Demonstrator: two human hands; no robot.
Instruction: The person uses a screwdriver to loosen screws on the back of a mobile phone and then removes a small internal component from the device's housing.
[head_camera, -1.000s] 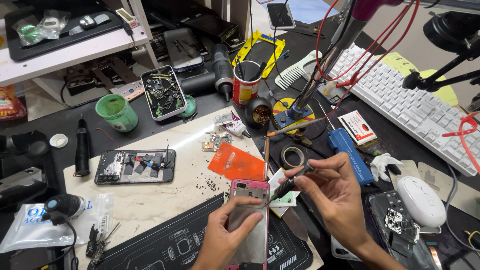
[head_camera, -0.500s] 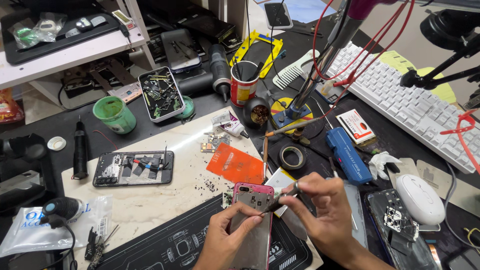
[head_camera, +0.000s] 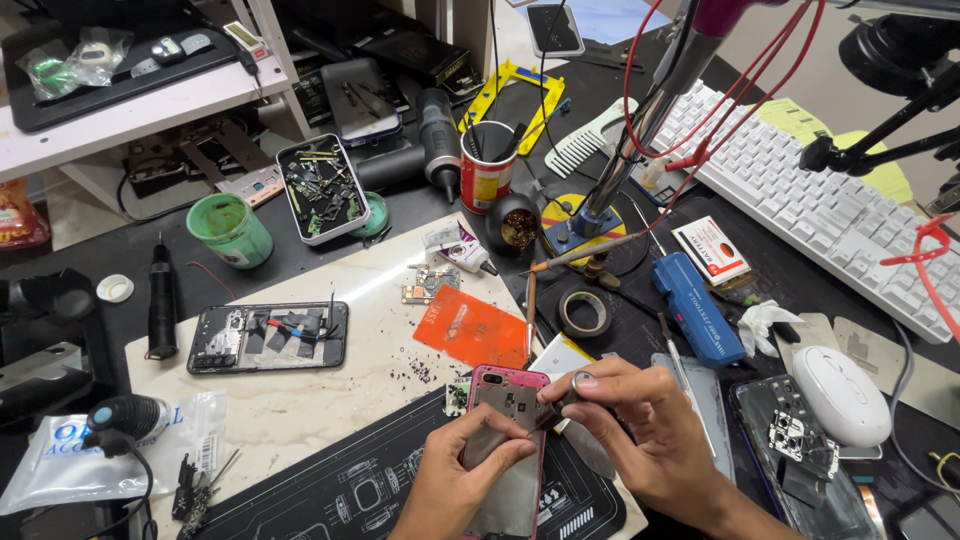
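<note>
Pink-framed phone (head_camera: 505, 440): being steadied by left hand (head_camera: 470, 480); screwdriver (head_camera: 562, 395) being pinched by right hand (head_camera: 640, 430). Risk: tip slipping, exposed board being gouged.

We count two hands at work, the left hand (head_camera: 455, 480) and the right hand (head_camera: 645, 430), both on one pink phone (head_camera: 505, 440). We see three more opened phones: one black phone (head_camera: 268, 336) on the counter (head_camera: 330, 400), one phone shell (head_camera: 810, 455) at the right edge, and one in the parts tray (head_camera: 318, 188). There is one keyboard (head_camera: 800, 200), one mouse (head_camera: 842, 393), one red can (head_camera: 487, 165), one green cup (head_camera: 230, 228), one white comb (head_camera: 590, 140), one roll of tape (head_camera: 584, 313), one orange card (head_camera: 470, 327), one blue case (head_camera: 697, 308) and one tube (head_camera: 460, 248).
</note>
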